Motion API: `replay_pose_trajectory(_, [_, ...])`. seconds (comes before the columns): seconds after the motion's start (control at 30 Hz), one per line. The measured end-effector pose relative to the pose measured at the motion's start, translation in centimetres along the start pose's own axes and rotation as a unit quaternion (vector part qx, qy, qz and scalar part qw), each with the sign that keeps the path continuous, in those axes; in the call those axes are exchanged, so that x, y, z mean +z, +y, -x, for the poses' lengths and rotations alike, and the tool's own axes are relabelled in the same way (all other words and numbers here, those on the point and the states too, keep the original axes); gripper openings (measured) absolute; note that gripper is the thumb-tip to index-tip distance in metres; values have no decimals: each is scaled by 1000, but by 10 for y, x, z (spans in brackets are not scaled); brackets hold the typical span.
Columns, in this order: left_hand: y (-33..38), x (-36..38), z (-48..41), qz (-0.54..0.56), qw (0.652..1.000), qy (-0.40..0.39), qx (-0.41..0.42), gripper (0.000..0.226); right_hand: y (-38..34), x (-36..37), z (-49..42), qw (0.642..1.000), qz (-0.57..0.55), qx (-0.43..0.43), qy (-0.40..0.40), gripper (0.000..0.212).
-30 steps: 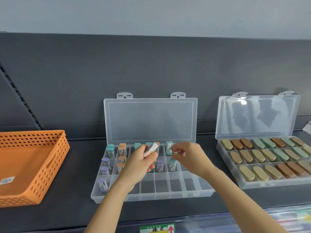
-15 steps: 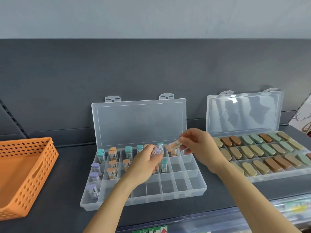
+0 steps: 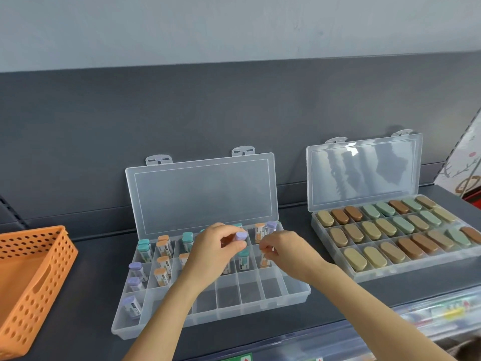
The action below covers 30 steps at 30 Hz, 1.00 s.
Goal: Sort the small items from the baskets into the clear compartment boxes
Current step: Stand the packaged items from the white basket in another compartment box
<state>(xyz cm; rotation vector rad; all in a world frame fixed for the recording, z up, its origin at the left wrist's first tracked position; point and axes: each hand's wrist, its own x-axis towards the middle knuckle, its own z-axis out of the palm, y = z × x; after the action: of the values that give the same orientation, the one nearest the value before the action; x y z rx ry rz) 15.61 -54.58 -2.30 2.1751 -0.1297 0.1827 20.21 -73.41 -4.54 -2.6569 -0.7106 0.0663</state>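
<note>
A clear compartment box (image 3: 208, 324) lies open on the dark shelf, its lid leaning back. Small tubes with teal, orange and purple caps stand in its back and left compartments. My left hand (image 3: 216, 252) hovers over the middle of the box and grips a purple-capped tube (image 3: 240, 235) between thumb and fingers. My right hand (image 3: 285, 252) is just to its right, fingertips pinching the top of an orange-labelled tube (image 3: 264, 260) that stands in a middle-row compartment. The front-row compartments on the right hold nothing.
An orange perforated basket (image 3: 33, 285) sits at the left edge of the shelf. To the right, a second clear box (image 3: 390, 273), lid up, holds several tan, brown and green oval items. A shelf front with labels runs below.
My right hand came down from the back row to the middle row. An orange and a purple tube now stand in the back right compartment. The view has shifted right.
</note>
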Motion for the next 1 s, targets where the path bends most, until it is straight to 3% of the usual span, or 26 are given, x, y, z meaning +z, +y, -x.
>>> replay_pose_trajectory(0.2, [-3, 5, 0, -21, 1000, 16, 6, 15, 1, -4, 1, 1000, -15, 2, -10, 27])
replay_pose_trajectory(0.37, [6, 12, -4, -27, 999, 17, 9, 7, 10, -26, 3, 997, -70, 4, 36, 29])
replay_pose_trajectory(0.5, [24, 27, -11, -23, 1000, -8, 15, 28, 15, -42, 5, 985, -155, 4, 79, 22])
replay_pose_trajectory(0.6, [31, 40, -17, -46, 999, -17, 23, 51, 14, -48, 8, 978, -196, -4, 72, 35])
replay_pose_trajectory(0.83, [28, 50, -28, -94, 994, -46, 25, 57, 23, -44, 10, 985, -156, 2, 79, 18])
replay_pose_trajectory(1.0, [17, 45, -34, -253, 963, -85, 37, 45, 38, -38, 10, 995, -74, 29, 67, 23])
